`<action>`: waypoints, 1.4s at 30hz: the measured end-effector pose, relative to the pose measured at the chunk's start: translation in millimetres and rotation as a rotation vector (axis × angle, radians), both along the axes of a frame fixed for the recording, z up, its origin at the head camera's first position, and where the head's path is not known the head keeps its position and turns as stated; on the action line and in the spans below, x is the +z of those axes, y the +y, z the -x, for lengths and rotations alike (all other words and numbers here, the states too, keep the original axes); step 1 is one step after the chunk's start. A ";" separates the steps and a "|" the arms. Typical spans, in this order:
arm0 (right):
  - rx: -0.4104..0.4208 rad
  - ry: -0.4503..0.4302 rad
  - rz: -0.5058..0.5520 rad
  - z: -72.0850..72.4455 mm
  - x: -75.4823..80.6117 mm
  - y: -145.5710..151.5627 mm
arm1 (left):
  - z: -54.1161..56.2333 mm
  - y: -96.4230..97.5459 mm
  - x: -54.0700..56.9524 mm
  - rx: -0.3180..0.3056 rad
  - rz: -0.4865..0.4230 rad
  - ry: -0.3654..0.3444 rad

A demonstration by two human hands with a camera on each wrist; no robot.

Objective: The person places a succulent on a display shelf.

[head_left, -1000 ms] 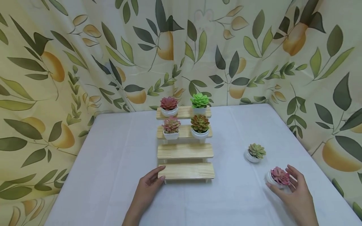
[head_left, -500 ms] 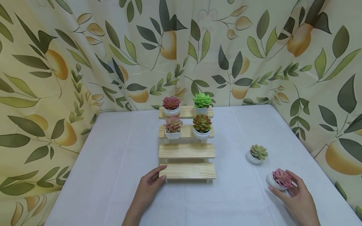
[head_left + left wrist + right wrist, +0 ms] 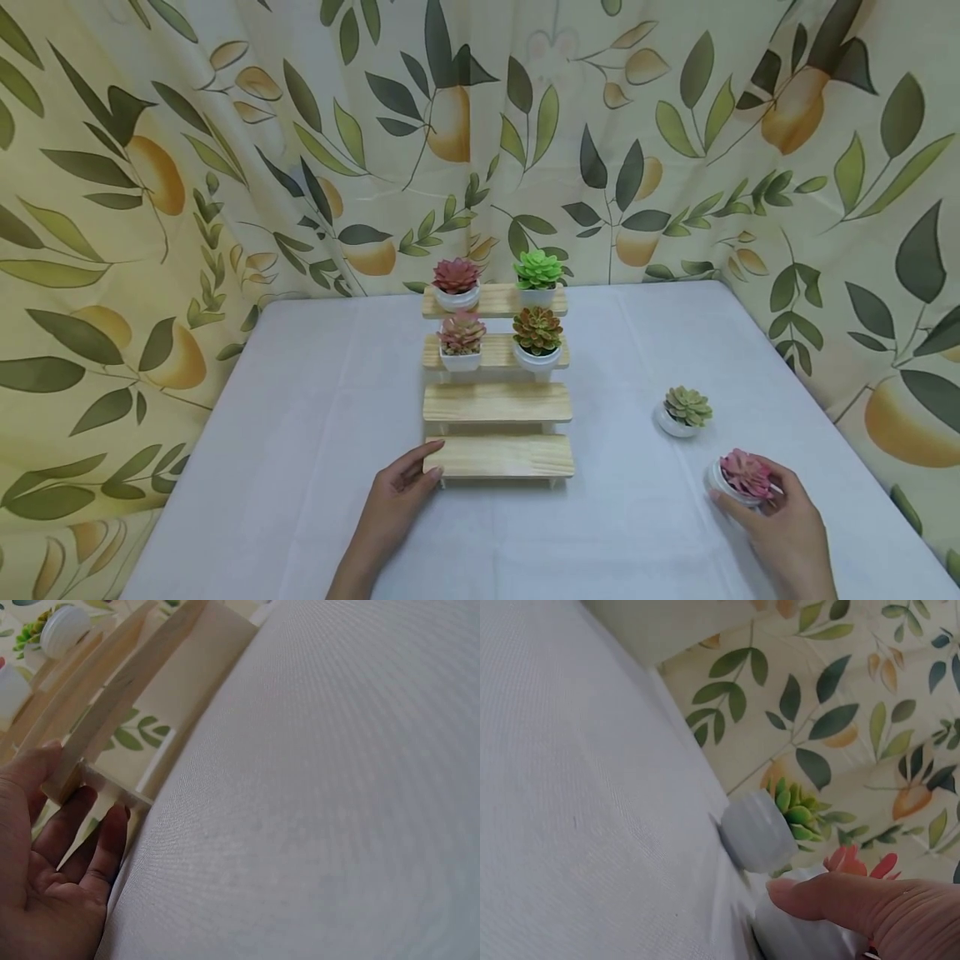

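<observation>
My left hand (image 3: pixel 397 500) holds the left end of the lowest step of a wooden tiered plant stand (image 3: pixel 498 457). In the left wrist view the thumb lies at the board's end, with the fingers (image 3: pixel 109 844) by the stand's leg. To the right, my right hand (image 3: pixel 783 525) grips a pink potted succulent (image 3: pixel 746 475) in a round white pot on the table. Its thumb (image 3: pixel 817 900) presses the pot's side in the right wrist view; the other fingers are mostly hidden there. Just behind it stands a pale green potted succulent (image 3: pixel 686 408).
On the top step stand a dark red succulent (image 3: pixel 456 277) and a bright green one (image 3: pixel 537 271). The second step bears a pale pink succulent (image 3: pixel 461 335) and a brownish-green one (image 3: pixel 537 332). A white cloth covers the table (image 3: pixel 315 400); a leaf-patterned curtain (image 3: pixel 300 233) hangs behind.
My right hand's fingers have closed in round the pink succulent's pot. The left hand keeps its place on the stand. The whole view has shifted slightly.
</observation>
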State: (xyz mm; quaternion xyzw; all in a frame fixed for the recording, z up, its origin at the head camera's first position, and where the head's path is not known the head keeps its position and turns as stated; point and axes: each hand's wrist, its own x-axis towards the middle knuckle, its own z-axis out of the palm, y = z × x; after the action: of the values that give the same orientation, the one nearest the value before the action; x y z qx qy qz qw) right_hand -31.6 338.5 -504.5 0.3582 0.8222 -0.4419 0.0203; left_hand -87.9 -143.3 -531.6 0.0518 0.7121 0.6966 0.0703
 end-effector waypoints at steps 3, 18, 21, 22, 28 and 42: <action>-0.015 0.009 -0.001 -0.6 0.5 -3.1 | -0.2 0.2 0.5 -0.004 -0.003 -0.001; 0.006 0.200 -0.017 4.2 35.4 -40.6 | 1.2 1.4 -0.3 -0.019 0.018 -0.006; -0.005 0.240 0.012 5.0 40.5 -50.1 | 1.4 1.9 -0.2 -0.017 0.019 -0.007; -0.005 0.253 0.018 5.3 42.0 -53.4 | 1.2 2.0 0.1 -0.016 0.019 -0.007; 0.034 0.359 0.024 8.7 48.2 -75.8 | 0.8 2.1 0.2 -0.012 0.025 0.001; 0.154 0.631 0.012 28.2 62.3 -119.0 | -0.5 -1.0 -0.4 0.010 0.046 -0.006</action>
State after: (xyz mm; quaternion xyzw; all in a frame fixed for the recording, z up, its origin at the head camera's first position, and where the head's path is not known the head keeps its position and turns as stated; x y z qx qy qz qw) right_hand -59.8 219.6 -442.2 0.1403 0.8100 -0.5330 -0.2004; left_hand -87.3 -144.3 -532.0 0.0446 0.7279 0.6806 0.0701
